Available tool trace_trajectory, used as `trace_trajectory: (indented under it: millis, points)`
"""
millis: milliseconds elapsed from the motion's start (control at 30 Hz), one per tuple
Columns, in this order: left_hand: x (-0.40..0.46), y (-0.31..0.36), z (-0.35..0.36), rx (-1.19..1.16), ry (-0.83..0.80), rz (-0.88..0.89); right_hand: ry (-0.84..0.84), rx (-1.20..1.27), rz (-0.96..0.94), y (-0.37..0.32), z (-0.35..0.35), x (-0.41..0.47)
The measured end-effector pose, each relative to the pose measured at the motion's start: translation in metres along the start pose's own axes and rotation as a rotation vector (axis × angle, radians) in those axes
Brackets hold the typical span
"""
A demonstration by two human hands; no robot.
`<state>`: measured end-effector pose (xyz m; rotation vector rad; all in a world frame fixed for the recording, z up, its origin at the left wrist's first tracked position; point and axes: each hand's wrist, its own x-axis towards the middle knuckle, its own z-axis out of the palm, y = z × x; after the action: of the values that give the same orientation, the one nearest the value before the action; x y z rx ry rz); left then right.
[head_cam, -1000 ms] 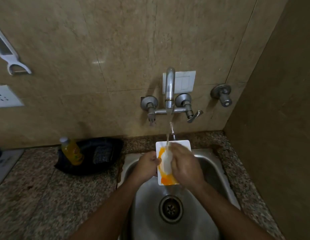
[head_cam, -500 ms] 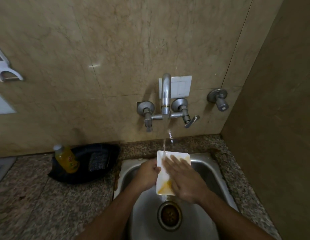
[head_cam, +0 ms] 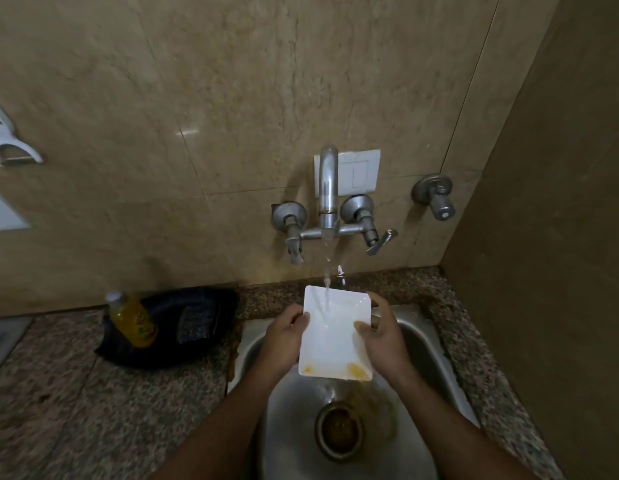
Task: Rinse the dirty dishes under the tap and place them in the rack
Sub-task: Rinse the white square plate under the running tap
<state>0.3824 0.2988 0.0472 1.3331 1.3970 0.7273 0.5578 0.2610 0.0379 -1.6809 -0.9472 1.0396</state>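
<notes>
Both hands, left hand (head_cam: 286,336) and right hand (head_cam: 384,337), grip the white plate (head_cam: 332,337) over the sink (head_cam: 436,344). Orange residue now only at its near edge; the right hand has moved from its face to its side.

A: What are the walls like?
B: Glossy beige stone tiles (head_cam: 232,98), meeting a darker side wall (head_cam: 560,237) at the right corner.
A: Anything mounted on them?
B: A white switch plate (head_cam: 358,173) and a white socket (head_cam: 3,213) at the left edge.
A: And below?
B: A speckled granite worktop (head_cam: 59,393), dimly lit.
</notes>
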Motion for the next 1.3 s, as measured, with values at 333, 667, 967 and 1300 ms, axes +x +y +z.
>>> trace_trajectory:
  millis: [333,667,967,1300]
  points:
    - [0.016,0.001,0.038,-0.417,0.011,-0.315,-0.239,-0.959,-0.692,0.013,0.016,-0.022]
    - [0.017,0.019,0.037,-0.426,0.029,-0.261,-0.372,-1.089,-0.763,0.009,0.006,-0.025]
    - [0.005,0.01,0.044,-0.365,0.027,-0.214,-0.372,-1.085,-0.672,-0.002,0.002,-0.022]
    - [0.005,0.017,0.044,-0.352,0.038,-0.174,-0.437,-1.072,-0.683,-0.006,0.002,-0.019]
